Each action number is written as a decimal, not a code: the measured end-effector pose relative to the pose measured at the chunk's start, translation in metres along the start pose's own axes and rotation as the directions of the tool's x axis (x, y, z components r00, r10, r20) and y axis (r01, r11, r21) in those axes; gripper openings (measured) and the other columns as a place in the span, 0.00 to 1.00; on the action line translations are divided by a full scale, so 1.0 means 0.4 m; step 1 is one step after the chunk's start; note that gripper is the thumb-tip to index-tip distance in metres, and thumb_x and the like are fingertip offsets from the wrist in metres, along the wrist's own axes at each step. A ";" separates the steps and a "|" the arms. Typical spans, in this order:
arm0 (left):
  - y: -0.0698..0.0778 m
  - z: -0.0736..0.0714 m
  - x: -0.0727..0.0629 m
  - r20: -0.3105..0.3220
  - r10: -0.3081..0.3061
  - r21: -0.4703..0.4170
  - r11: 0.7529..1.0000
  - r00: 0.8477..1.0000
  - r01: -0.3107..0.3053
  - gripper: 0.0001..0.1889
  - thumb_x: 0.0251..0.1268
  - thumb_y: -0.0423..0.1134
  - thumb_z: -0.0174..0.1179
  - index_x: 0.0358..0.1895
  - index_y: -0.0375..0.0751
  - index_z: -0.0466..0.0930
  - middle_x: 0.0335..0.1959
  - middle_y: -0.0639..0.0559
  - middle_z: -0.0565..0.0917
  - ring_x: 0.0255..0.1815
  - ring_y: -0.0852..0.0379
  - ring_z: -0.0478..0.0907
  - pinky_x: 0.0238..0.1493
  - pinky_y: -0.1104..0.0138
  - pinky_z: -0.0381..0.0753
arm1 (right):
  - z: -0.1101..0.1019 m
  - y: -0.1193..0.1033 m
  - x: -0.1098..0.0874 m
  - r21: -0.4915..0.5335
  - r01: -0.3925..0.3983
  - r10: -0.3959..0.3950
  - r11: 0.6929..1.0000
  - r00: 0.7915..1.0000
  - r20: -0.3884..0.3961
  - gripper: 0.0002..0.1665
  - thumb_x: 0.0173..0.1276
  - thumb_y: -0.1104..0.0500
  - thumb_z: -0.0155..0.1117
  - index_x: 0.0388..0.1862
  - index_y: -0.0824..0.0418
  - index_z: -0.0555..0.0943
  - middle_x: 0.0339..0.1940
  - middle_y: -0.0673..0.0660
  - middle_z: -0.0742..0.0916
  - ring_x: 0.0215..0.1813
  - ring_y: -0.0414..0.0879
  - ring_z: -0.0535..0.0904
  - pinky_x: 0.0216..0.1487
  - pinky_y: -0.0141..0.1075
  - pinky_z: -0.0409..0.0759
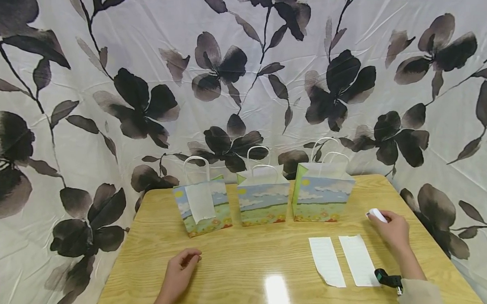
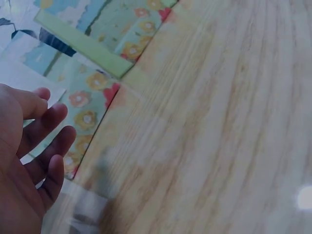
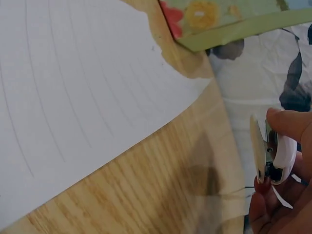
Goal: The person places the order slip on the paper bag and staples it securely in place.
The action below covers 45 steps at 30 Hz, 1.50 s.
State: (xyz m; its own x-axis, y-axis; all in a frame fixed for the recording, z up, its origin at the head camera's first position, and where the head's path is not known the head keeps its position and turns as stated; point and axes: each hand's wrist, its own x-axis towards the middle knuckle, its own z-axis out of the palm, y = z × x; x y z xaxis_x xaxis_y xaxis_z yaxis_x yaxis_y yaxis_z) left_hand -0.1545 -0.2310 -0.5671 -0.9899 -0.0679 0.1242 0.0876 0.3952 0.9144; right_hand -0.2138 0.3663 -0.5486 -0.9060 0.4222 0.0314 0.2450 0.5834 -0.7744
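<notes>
In the head view my right hand (image 1: 396, 231) holds a small white stapler (image 1: 377, 215) over the right side of the table. The right wrist view shows the stapler (image 3: 286, 158) between thumb and fingers, its two arms spread apart. Two torn strips of lined paper, a left strip (image 1: 327, 261) and a right strip (image 1: 358, 260), lie flat nearby. My left hand (image 1: 181, 271) is above the table's left part, fingers loosely curled around nothing. It is nearest the left paper bag (image 1: 222, 199), which has a paper strip (image 1: 200, 202) hanging on its front.
A middle bag (image 1: 264, 202) and a right bag (image 1: 323, 198), both with white handles and a meadow print, stand along the back of the wooden table (image 1: 239, 268). Behind them hangs a floral curtain (image 1: 280, 56). A black strap device (image 1: 386, 279) is on my right wrist.
</notes>
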 end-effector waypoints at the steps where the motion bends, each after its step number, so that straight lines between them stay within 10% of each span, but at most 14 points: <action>1: 0.012 0.000 -0.006 0.005 -0.001 0.001 1.000 1.000 0.001 0.06 0.68 0.26 0.57 0.43 0.32 0.83 0.36 0.42 0.85 0.38 0.43 0.81 0.35 0.69 0.78 | 0.002 0.007 0.000 -0.007 -0.007 0.007 1.000 1.000 -0.002 0.35 0.67 0.46 0.65 0.58 0.75 0.76 0.51 0.72 0.80 0.48 0.59 0.76 0.36 0.36 0.74; 11: -0.006 0.029 0.050 0.087 0.054 -0.039 0.998 0.995 -0.050 0.08 0.71 0.34 0.58 0.46 0.36 0.83 0.39 0.45 0.85 0.40 0.46 0.81 0.37 0.68 0.79 | 0.006 0.062 0.005 -0.036 -0.045 0.044 0.998 0.999 -0.013 0.37 0.67 0.46 0.65 0.58 0.77 0.74 0.55 0.76 0.77 0.53 0.66 0.73 0.50 0.54 0.72; 21: 0.089 0.064 0.101 0.116 0.153 0.035 0.987 0.981 -0.158 0.11 0.71 0.35 0.58 0.53 0.45 0.81 0.48 0.49 0.82 0.46 0.52 0.78 0.43 0.61 0.78 | 0.007 0.087 -0.007 -0.050 -0.057 0.057 0.997 0.998 0.012 0.38 0.67 0.46 0.65 0.58 0.78 0.74 0.55 0.77 0.77 0.54 0.67 0.73 0.52 0.56 0.70; 28: 0.211 0.065 0.117 0.157 0.286 0.025 0.956 0.945 -0.293 0.14 0.69 0.28 0.58 0.55 0.37 0.78 0.52 0.39 0.79 0.52 0.40 0.77 0.46 0.50 0.77 | 0.017 0.088 -0.008 -0.027 -0.067 0.067 0.997 0.997 0.028 0.39 0.67 0.45 0.65 0.58 0.78 0.73 0.55 0.77 0.77 0.54 0.67 0.72 0.53 0.56 0.70; 35: 0.178 0.101 0.159 0.182 0.328 0.001 0.943 0.927 -0.334 0.14 0.68 0.28 0.59 0.55 0.42 0.79 0.52 0.43 0.79 0.50 0.45 0.78 0.45 0.53 0.78 | 0.019 0.099 -0.003 -0.040 -0.064 0.066 0.997 0.997 0.044 0.38 0.67 0.45 0.65 0.58 0.78 0.74 0.56 0.77 0.77 0.55 0.66 0.73 0.52 0.54 0.70; 45: 0.194 0.223 0.195 0.438 0.255 0.031 0.954 0.862 -0.298 0.13 0.72 0.40 0.58 0.55 0.42 0.81 0.51 0.45 0.81 0.49 0.52 0.79 0.44 0.57 0.78 | 0.012 0.091 0.021 -0.014 -0.068 0.069 0.998 0.997 0.047 0.40 0.67 0.44 0.65 0.61 0.77 0.72 0.58 0.76 0.75 0.58 0.67 0.71 0.55 0.56 0.69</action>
State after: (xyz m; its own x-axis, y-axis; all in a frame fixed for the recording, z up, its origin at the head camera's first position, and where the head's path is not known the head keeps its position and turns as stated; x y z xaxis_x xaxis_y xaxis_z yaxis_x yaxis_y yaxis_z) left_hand -0.2348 -0.1237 -0.5208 -0.8795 0.4439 0.1716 0.3755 0.4258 0.8232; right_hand -0.2142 0.3877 -0.5793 -0.9020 0.4287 -0.0515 0.3112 0.5626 -0.7660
